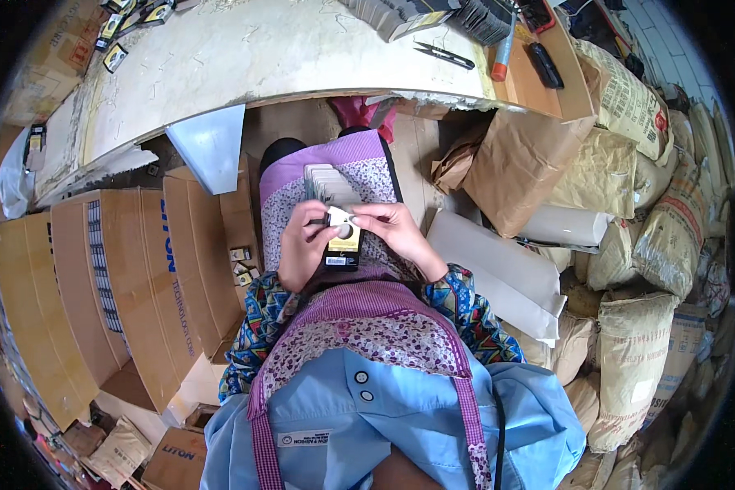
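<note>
A small flat black-and-yellow box (342, 250) with a barcode patch sits over my lap, and both hands pinch its upper end. My left hand (299, 245) is closed at its left side, thumb and fingers pressed on the edge. My right hand (394, 234) pinches the top right, where a white piece (339, 216) shows; whether that is a flap or a separate card I cannot tell. A round grey spot shows on the face of the box. Just beyond my fingers, a row of flat pale cards (328, 183) rests on my flowered apron (282, 196).
A worn white table (286, 49) stands ahead, bearing thread snips (444, 55), an orange-and-blue tube (503, 57) and stacked dark cards (400, 18). More small boxes (115, 57) lie far left. Open cardboard cartons (131, 286) stand left. Right are brown paper (518, 163) and piled sacks (633, 359).
</note>
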`<state>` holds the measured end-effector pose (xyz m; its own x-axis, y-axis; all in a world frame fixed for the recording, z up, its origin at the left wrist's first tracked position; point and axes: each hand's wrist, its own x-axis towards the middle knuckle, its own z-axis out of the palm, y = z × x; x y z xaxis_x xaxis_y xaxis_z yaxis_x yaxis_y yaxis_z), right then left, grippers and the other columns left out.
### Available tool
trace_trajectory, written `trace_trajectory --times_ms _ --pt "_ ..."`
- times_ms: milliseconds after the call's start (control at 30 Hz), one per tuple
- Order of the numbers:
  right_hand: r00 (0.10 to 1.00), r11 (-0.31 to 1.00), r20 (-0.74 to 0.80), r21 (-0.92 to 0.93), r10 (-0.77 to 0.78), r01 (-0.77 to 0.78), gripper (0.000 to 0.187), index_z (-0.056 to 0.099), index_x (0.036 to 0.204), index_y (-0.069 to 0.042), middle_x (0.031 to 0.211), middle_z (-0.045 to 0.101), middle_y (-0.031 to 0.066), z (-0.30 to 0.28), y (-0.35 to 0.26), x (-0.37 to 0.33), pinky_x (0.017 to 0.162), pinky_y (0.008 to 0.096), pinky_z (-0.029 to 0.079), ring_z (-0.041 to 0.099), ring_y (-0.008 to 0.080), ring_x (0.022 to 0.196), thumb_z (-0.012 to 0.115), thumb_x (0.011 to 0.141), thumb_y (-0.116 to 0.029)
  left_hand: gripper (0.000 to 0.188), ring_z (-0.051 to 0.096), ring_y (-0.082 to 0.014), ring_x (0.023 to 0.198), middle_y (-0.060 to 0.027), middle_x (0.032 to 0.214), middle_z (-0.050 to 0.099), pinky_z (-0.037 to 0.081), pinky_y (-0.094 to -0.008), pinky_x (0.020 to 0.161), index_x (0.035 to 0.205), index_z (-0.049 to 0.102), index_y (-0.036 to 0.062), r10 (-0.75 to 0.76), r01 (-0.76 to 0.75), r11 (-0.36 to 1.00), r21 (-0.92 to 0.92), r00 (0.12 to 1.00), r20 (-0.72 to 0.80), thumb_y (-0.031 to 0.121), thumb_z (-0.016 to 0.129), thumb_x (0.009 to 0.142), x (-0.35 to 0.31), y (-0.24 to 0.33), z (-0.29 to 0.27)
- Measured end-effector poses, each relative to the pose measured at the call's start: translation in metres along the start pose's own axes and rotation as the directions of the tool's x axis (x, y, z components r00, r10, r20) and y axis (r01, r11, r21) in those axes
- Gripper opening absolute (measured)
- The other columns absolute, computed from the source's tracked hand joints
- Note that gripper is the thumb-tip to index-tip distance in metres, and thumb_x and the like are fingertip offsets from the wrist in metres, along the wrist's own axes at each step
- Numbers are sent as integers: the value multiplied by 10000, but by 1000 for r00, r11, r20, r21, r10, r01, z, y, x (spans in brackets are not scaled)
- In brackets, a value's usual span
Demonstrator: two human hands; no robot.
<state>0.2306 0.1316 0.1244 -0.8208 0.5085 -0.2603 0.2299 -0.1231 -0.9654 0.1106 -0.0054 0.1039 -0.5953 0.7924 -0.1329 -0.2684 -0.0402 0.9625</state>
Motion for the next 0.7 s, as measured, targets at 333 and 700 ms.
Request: trace_trajectory --times_ms 333,700 --pt "948 389 118 -892 -294 232 227 627 818 -55 926 514 100 -1 30 -7 805 368 339 512 282 917 738 651 -161 276 602 -331 850 -129 945 612 486 -385 727 982 613 50 185 -40 491 870 981 -59 9 664 713 -10 37 -54" --pt "984 970 71 -174 -161 171 179 587 949 -38 928 538 -2 7 15 4 716 228 407 492 86 810 674 796 -73 404 591 -367 922 -211 983 608 486 -406 744 1116 543 36 275 -235 706 668 960 47 157 687 759 -4 17 12"
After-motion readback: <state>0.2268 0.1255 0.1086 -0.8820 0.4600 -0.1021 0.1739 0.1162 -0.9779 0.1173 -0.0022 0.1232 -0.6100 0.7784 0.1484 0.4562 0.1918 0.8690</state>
